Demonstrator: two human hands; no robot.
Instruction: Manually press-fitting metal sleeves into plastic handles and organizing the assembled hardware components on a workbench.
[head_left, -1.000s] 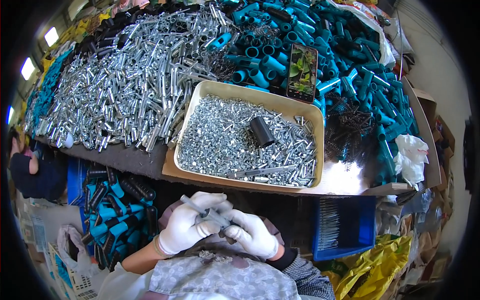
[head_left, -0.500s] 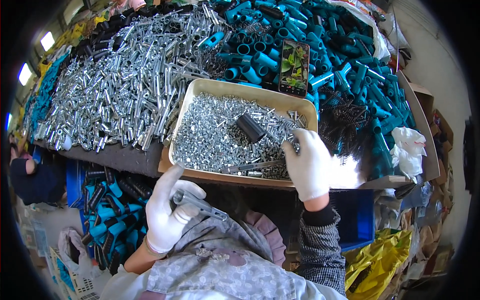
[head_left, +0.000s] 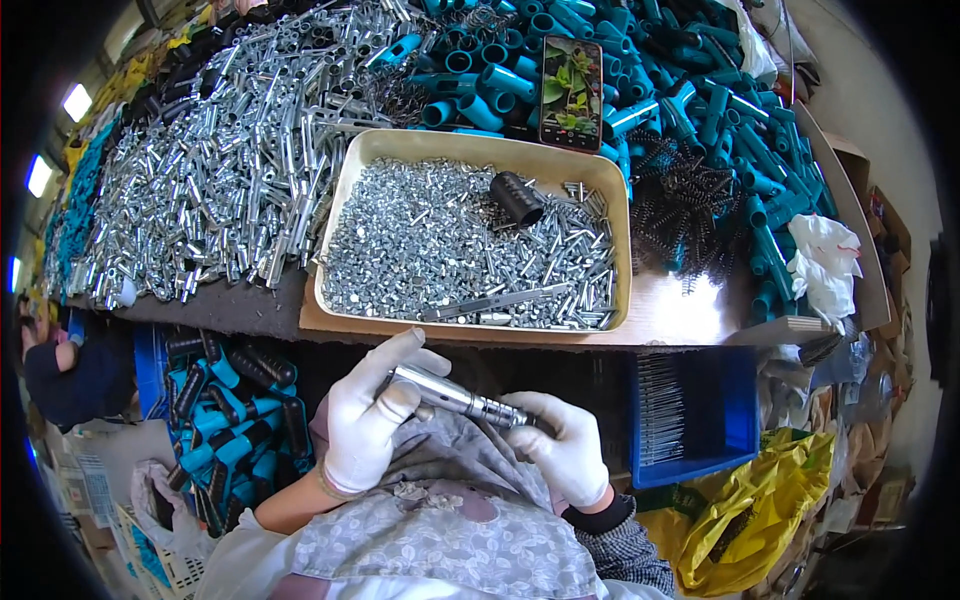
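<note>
Both of my hands wear white gloves and meet in front of my lap, just below the table edge. My left hand (head_left: 372, 425) is closed round the left part of a shiny slotted metal tube (head_left: 450, 393), which slopes down to the right. At its right end, my right hand (head_left: 563, 445) pinches the narrower tip; any small part between those fingertips is hidden. Beyond my hands stands a cream tray (head_left: 622, 260) of small silvery metal pins (head_left: 420, 240). A black ribbed sleeve (head_left: 516, 199) and a flat metal strip (head_left: 495, 302) lie on the pins.
Metal tubes (head_left: 220, 180) are heaped at left, teal plastic handles (head_left: 760, 180) at right, beside dark springs (head_left: 695, 215). A phone (head_left: 571, 95) leans behind the tray. Below the table are a blue bin (head_left: 745, 420) holding metal rods and assembled teal-black handles (head_left: 225, 420).
My right hand has come from the tray down to the tube's right end. The tube has risen slightly in my left hand. The black sleeve on the pins has shifted and turned.
</note>
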